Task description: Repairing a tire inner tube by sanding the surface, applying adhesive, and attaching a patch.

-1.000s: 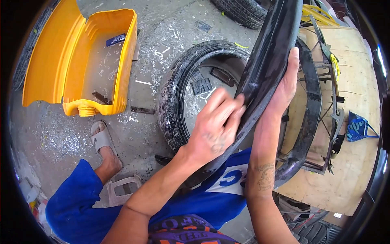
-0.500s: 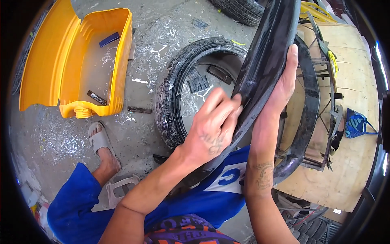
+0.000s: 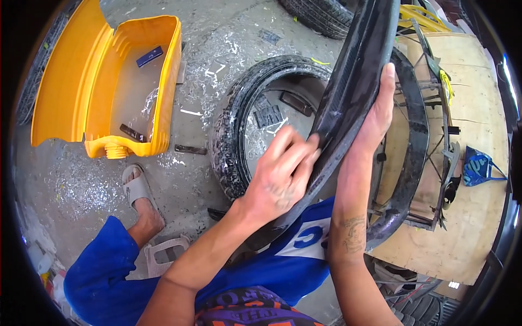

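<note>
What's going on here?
A person's right hand holds a long black panel by its edge, while the left hand, fingers curled, is against its face. The panel is tilted. A tire lies on the floor, with a cut-open yellow jug to its left.

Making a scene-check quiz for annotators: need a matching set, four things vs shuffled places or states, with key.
1. Yellow container
2. Blue strapped item
3. Grey sandal
4. Long black part

A. Worn on a foot
B. Right hand against its edge
C. Cut open, blue block inside
D. Lying on plywood

Pairs: 1-C, 2-D, 3-A, 4-B
</note>
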A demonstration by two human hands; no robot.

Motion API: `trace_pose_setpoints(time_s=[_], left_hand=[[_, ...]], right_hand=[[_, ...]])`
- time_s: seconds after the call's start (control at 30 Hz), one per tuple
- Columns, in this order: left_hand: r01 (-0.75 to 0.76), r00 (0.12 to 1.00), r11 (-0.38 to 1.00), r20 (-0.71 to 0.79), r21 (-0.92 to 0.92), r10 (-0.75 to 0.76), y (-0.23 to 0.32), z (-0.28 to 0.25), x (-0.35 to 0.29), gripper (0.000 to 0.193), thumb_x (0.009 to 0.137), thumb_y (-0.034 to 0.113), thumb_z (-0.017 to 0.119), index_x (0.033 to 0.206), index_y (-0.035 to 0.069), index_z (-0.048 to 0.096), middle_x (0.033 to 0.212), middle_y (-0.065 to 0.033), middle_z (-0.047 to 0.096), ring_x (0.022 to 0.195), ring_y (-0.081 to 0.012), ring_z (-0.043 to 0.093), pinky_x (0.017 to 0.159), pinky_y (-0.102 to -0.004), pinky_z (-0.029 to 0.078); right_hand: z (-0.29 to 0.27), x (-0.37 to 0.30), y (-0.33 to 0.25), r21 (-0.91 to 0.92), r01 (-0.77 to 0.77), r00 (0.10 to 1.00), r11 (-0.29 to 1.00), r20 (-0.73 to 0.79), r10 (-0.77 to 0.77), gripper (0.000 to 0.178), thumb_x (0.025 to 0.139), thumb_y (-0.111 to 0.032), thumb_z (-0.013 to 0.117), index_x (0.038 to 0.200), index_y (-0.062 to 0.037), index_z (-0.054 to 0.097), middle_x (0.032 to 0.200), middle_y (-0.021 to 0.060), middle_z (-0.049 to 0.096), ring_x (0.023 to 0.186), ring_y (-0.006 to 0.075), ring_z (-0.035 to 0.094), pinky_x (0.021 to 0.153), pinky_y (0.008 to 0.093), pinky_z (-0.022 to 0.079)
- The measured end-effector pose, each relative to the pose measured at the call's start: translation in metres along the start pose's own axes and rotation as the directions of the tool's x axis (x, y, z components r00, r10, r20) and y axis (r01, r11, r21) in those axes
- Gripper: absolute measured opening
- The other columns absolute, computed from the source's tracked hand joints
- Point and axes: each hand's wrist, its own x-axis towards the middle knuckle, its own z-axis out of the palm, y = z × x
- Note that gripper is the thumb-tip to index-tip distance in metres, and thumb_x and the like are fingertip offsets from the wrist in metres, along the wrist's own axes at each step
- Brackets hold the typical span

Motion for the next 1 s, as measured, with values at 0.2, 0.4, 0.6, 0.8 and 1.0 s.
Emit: trace_pose_setpoints(time_s=[0.2, 0.4, 0.6, 0.8, 1.0], left_hand=[[0.062, 0.998, 0.998, 0.024, -0.014, -0.062, 0.001, -0.004, -0.007, 0.011, 0.090, -0.008, 0.075, 0.098, -0.005, 0.069, 0.087, -0.0136, 0.057, 0.073, -0.0261, 0.061, 0.066, -0.0368, 0.049], [0.010, 1.000, 1.000, 0.017, -0.012, -0.010, 0.001, 0.002, 0.013, 0.010, 0.092, -0.009, 0.073, 0.101, -0.005, 0.070, 0.089, -0.0138, 0.057, 0.072, -0.0258, 0.061, 0.064, -0.0362, 0.049], [-0.043, 0.999, 0.999, 0.022, -0.025, 0.043, -0.003, 0.008, 0.028, 0.011, 0.093, -0.009, 0.071, 0.104, -0.006, 0.069, 0.090, -0.0143, 0.056, 0.073, -0.0276, 0.060, 0.065, -0.0373, 0.049], [0.007, 0.999, 1.000, 0.039, 0.002, -0.007, -0.001, 0.007, 0.027, 0.011, 0.093, -0.009, 0.072, 0.103, -0.005, 0.069, 0.090, -0.0149, 0.056, 0.075, -0.0282, 0.060, 0.067, -0.0373, 0.049], [0.091, 0.994, 0.996, 0.059, 0.009, -0.091, 0.007, -0.002, 0.007, 0.010, 0.094, -0.005, 0.071, 0.104, -0.005, 0.070, 0.090, -0.0148, 0.058, 0.075, -0.0280, 0.062, 0.068, -0.0372, 0.050]], right_hand=[[0.000, 0.009, 0.003, -0.080, 0.084, 0.996, 0.993, -0.024, -0.086, 0.042, 0.112, -0.042, 0.057, 0.126, -0.0043, 0.067, 0.104, 0.0007, 0.063, 0.093, 0.0088, 0.059, 0.084, 0.0260, 0.049], [0.000, 0.013, 0.002, 0.058, -0.040, 0.999, 0.998, 0.036, 0.038, 0.042, 0.112, -0.041, 0.056, 0.128, -0.0037, 0.066, 0.108, 0.0013, 0.064, 0.095, 0.0091, 0.059, 0.086, 0.0256, 0.049], [-0.004, 0.009, 0.001, 0.046, -0.039, 0.999, 0.998, 0.035, 0.038, 0.041, 0.113, -0.040, 0.055, 0.129, -0.0033, 0.065, 0.110, 0.0014, 0.064, 0.096, 0.0093, 0.060, 0.085, 0.0256, 0.050], [-0.003, 0.006, 0.004, 0.052, -0.018, 1.000, 0.998, 0.018, 0.017, 0.040, 0.113, -0.039, 0.055, 0.127, -0.0037, 0.066, 0.108, 0.0006, 0.063, 0.099, 0.0089, 0.057, 0.090, 0.0264, 0.047], [-0.001, 0.010, 0.004, 0.017, -0.005, 1.000, 1.000, 0.012, 0.005, 0.041, 0.112, -0.041, 0.057, 0.130, -0.0047, 0.065, 0.108, 0.0012, 0.063, 0.097, 0.0095, 0.059, 0.086, 0.0269, 0.049]])
